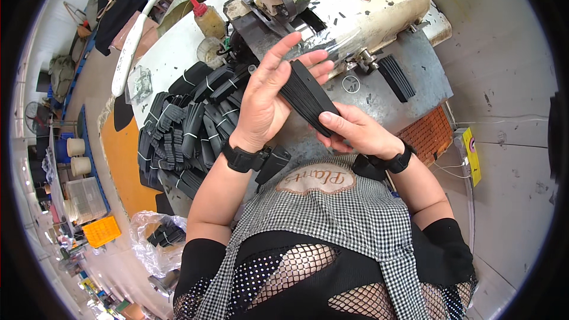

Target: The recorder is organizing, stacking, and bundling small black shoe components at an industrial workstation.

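Observation:
My right hand (pixel 358 130) grips the lower end of a stack of flat black strips (pixel 309 98), thumb on top and fingers underneath. The strips lie face to face, and a small hole shows near the stack's upper end. Close against that end is my left hand (pixel 267 89), its fingers stretched out and apart, some of them partly behind the strips. To the left, a heap of black strip bundles (pixel 192 121), several tied with pale bands, covers the worktable. Another stack of black strips (pixel 396 78) rests on the grey metal tabletop (pixel 370 98) at the right.
Beyond my hands stands a worn cream sewing machine (pixel 379 15). A bottle with a red nozzle (pixel 207 19) and a clear cup (pixel 211 52) are left of it. A white ring (pixel 351 85) lies near its right side. A plastic bag (pixel 157 243) holds black pieces at lower left.

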A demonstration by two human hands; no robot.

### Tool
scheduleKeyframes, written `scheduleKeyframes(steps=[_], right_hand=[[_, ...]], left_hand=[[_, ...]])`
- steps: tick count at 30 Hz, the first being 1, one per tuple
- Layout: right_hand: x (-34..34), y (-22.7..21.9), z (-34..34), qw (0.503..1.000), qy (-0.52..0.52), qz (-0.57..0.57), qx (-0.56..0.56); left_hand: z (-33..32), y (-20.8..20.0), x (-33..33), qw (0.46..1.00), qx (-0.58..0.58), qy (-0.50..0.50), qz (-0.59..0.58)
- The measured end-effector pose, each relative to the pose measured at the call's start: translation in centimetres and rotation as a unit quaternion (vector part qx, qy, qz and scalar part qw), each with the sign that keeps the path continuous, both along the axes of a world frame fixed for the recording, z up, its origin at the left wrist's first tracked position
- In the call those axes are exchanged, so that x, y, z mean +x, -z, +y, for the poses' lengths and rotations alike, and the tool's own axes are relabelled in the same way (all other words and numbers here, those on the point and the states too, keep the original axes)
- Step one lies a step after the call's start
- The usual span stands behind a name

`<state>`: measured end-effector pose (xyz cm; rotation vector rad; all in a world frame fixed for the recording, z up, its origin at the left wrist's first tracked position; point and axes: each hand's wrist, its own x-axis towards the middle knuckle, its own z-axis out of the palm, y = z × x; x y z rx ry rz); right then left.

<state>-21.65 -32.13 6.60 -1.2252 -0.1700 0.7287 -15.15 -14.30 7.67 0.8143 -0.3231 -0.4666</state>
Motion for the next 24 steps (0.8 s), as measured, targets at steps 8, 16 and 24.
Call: scheduleKeyframes(steps=[8,16,24], right_hand=[[-0.3,0.3,0.7,0.993,0.042,-0.070,-0.090],[-0.5,0.1,1.0,0.964,0.056,-0.176,-0.193],[-0.8,1.0,1.3,0.911,0.064,-0.265,-0.309]], left_hand=[[0.8,0.6,-0.3,1.000,0.004,0.023,-0.003],[1.5,1.4,-0.3,0.999,0.022,0.031,-0.004],[1.2,0.2,-1.5,0.933,0.250,-0.039,-0.256]])
